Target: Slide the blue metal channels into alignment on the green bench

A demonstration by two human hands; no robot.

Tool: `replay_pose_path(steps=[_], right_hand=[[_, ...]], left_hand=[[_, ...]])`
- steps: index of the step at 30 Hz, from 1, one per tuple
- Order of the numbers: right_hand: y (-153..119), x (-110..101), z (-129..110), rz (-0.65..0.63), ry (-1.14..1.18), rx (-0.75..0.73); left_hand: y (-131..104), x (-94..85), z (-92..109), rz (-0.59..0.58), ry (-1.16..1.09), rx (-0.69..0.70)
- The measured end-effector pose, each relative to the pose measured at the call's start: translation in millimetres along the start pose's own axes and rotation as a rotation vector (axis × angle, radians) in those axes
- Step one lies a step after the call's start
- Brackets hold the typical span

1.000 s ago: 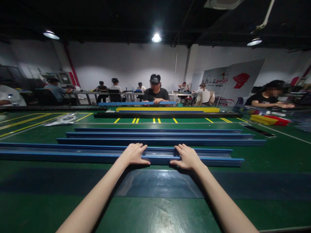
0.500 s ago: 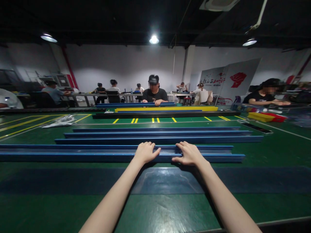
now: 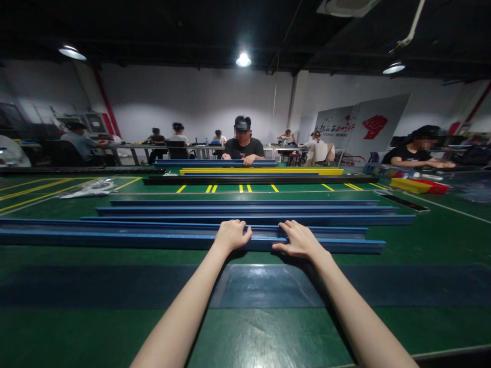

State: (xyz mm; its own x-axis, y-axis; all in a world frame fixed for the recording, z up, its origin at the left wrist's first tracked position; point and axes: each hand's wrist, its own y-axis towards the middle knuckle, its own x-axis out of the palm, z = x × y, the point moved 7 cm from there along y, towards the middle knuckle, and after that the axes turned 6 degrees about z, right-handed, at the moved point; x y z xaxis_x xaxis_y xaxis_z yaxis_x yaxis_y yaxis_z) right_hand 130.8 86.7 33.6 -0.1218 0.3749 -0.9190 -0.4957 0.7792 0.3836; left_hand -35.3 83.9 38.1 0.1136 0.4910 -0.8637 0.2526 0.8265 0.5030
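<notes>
A long blue channel (image 3: 153,237) lies crosswise on the green table (image 3: 261,337), nearest of several blue lengths. My left hand (image 3: 232,235) rests over its middle, fingers on the far rim and thumb toward the right, gripping it. To the right, my right hand (image 3: 294,239) grips the same channel, its thumb at the near side and fingertips over the far rim. Between the two hands a short stretch of the channel shows. More blue channels (image 3: 253,210) lie just beyond. In front of my hands a clear sheet (image 3: 264,286) lies flat.
Farther back are a black bar (image 3: 261,180), a yellow bar (image 3: 326,171) and a clear plastic bag (image 3: 92,188). On the right lie a dark flat device (image 3: 404,202) and a yellow and red tray (image 3: 418,186). A person (image 3: 245,145) sits opposite.
The left part of the held channel has shifted slightly away, so it lies at more of a slant. Both hands stay on it. The person opposite has moved a hand a little.
</notes>
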Motion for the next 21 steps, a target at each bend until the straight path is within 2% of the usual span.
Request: replay_pose_path(steps=[7, 12, 16, 21], right_hand=[[-4.7, 6.6, 3.1, 0.036, 0.047, 0.007], [-10.7, 2.2, 5.9, 0.072, 0.086, -0.003], [-15.4, -1.7, 19.2, 0.087, 0.075, 0.05], [-19.6, -4.9, 39.4, 0.122, -0.013, 0.148]], left_hand=[[-1.1, -1.0, -1.2, -0.004, -0.004, -0.022], [-1.6, -1.6, -2.3, 0.002, 0.005, -0.018], [-4.5, -2.8, -7.3, -0.012, 0.019, -0.013], [-12.3, -6.4, -25.6, -0.022, 0.041, -0.025]])
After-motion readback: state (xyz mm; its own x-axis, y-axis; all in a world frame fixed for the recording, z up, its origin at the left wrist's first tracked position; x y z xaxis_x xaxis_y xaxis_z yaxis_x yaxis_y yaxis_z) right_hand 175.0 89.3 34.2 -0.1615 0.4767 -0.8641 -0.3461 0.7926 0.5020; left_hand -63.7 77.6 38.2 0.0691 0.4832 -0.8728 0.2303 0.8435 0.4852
